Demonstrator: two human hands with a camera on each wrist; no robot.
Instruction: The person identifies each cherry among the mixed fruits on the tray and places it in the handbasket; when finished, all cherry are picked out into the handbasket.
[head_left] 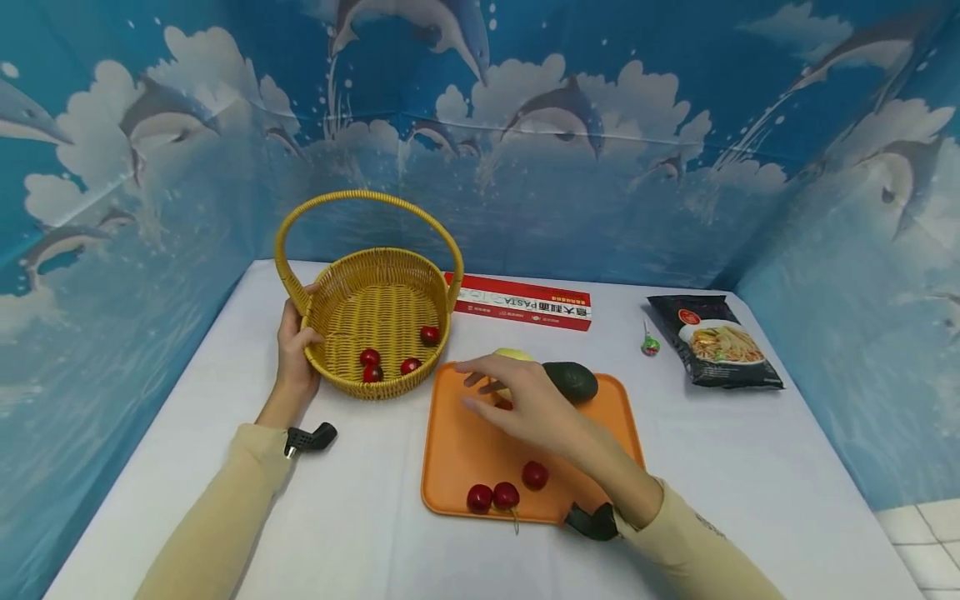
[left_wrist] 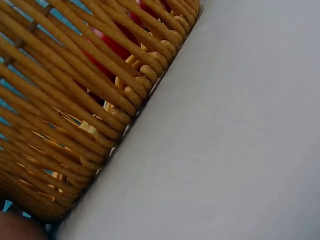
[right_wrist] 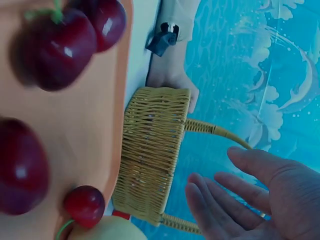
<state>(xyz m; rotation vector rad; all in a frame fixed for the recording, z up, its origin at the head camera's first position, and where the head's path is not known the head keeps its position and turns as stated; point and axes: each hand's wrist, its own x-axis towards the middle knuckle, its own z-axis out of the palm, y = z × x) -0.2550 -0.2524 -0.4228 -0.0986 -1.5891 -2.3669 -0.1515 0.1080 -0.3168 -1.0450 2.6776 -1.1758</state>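
Currently, four cherries (head_left: 410,366) in basket (head_left: 360,317), left hand (head_left: 295,350) gripping rim (head_left: 390,387); right hand (head_left: 525,396) loosely extended, empty, above tray (head_left: 461,442) of cherries, avocado (head_left: 573,382).

White-covered table (head_left: 360,508): yellow basket (head_left: 381,312), orange tray (head_left: 467,442), red pasta box (head_left: 525,302), lollipop (head_left: 650,345), black packet (head_left: 716,343).

Near the right edge of the counter (head_left: 720,475), room is left in front of the black packet (head_left: 720,343). Toward the back edge, the gap beside the red box (head_left: 517,302) is partly taken by a lollipop (head_left: 650,344). The basket (head_left: 360,317) is spanned by its tall handle (head_left: 367,195).
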